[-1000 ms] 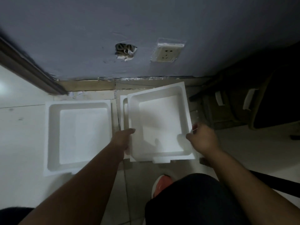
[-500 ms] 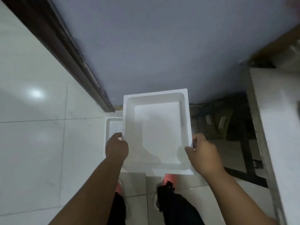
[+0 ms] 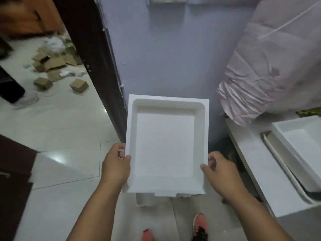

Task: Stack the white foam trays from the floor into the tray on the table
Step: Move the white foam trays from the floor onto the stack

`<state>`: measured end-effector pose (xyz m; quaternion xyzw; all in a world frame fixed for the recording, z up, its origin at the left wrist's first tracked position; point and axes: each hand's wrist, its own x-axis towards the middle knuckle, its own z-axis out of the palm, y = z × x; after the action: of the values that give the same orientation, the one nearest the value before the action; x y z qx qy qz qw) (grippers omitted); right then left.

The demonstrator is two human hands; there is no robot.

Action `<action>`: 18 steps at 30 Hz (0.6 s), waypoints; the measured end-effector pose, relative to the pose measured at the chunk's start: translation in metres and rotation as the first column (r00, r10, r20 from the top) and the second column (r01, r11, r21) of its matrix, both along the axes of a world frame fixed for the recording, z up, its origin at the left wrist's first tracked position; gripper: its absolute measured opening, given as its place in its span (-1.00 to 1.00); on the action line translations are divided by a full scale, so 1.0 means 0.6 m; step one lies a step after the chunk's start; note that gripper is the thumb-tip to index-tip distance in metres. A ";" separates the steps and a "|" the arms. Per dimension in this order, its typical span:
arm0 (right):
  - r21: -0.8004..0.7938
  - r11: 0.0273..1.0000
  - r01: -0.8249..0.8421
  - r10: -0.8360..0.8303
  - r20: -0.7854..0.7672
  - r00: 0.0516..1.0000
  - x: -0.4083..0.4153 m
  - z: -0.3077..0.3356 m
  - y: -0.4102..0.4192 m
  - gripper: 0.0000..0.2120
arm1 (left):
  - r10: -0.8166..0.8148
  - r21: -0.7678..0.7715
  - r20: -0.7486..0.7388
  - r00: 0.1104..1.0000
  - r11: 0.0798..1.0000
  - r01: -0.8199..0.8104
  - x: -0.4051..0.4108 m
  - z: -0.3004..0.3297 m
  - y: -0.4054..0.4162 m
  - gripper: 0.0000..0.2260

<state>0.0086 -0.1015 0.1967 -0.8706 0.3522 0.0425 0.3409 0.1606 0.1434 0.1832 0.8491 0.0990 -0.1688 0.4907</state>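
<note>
The white foam tray point(image 3: 165, 145) is square and shallow, with a thick rim, rounded inner corners and a flat, bare floor — it is held level in the air, open side up, in front of the grey wall. The left hand point(image 3: 115, 166) grips its left edge and the right hand point(image 3: 220, 171) its right edge. Another white tray point(image 3: 302, 146) lies on the table point(image 3: 250, 153) at the right, well apart from the held one.

Pale lilac-grey wall point(image 3: 170, 54) straight ahead, past the fingers. Dark wooden door frame point(image 3: 97, 54) to their left, running diagonally. Glossy white tiled floor point(image 3: 57, 129) beyond it, catching a soft light glare, strewn with brown cardboard boxes point(image 3: 52, 66). White desk point(image 3: 257, 164) to the right of the fingers, under a crumpled pink cloth bundle point(image 3: 271, 66).
</note>
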 end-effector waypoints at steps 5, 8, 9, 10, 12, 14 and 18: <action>0.025 0.999 0.047 -0.051 0.165 0.985 -0.060 0.100 -0.018 -0.88 | -0.146 0.026 0.148 0.978 0.989 0.144 -0.017 0.150 -0.021 -0.80; -0.013 0.990 0.142 -0.133 0.267 0.954 -0.105 0.150 -0.045 -0.90 | -0.223 0.026 0.229 0.948 0.975 0.223 -0.042 0.223 -0.064 -0.81; -0.019 0.981 0.192 -0.177 0.315 0.932 -0.143 0.177 -0.068 -0.91 | -0.250 0.009 0.267 0.931 0.966 0.257 -0.066 0.250 -0.098 -0.82; -0.019 0.977 0.211 -0.193 0.340 0.920 -0.151 0.181 -0.077 -0.92 | -0.263 0.011 0.272 0.926 0.963 0.270 -0.071 0.261 -0.108 -0.83; -0.032 0.964 0.264 -0.233 0.377 0.896 -0.178 0.197 -0.103 -0.93 | -0.308 0.014 0.296 0.904 0.948 0.319 -0.088 0.282 -0.141 -0.85; -0.026 0.945 0.327 -0.287 0.418 0.862 -0.239 0.216 -0.145 -0.93 | -0.365 0.012 0.327 0.872 0.924 0.383 -0.133 0.298 -0.198 -0.88; -0.056 0.910 0.411 -0.347 0.441 0.828 -0.367 0.235 -0.243 -0.92 | -0.462 0.030 0.361 0.810 0.874 0.485 -0.225 0.306 -0.328 -0.87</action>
<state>-0.2118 -0.2472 0.3377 -0.7942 0.4383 -0.2415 0.3447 0.0253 -0.0535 0.3670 0.8470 -0.2119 -0.1317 0.4695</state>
